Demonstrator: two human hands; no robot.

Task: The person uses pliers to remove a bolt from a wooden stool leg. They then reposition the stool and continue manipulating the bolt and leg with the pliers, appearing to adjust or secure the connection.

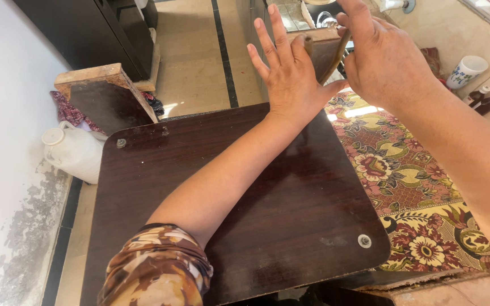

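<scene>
Brown stick, at the far edge of the dark tabletop, is pinched by the right hand against the spread left hand; it could slip loose.

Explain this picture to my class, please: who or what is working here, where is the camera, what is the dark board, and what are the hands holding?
No machine is at work: these are a person's two bare hands, filmed by one camera worn on the head, looking down. The left hand is spread open, fingers up, at the far edge of a dark brown wooden board, a glossy panel with rounded corners and a metal screw near one corner. The right hand grips a thin brown stick-like tool; what kind of tool cannot be told. Under the board lies a flowered rug. To the left stands a white plastic jug by the wall; at the right are a white patterned cup and two small dark bottles.
</scene>
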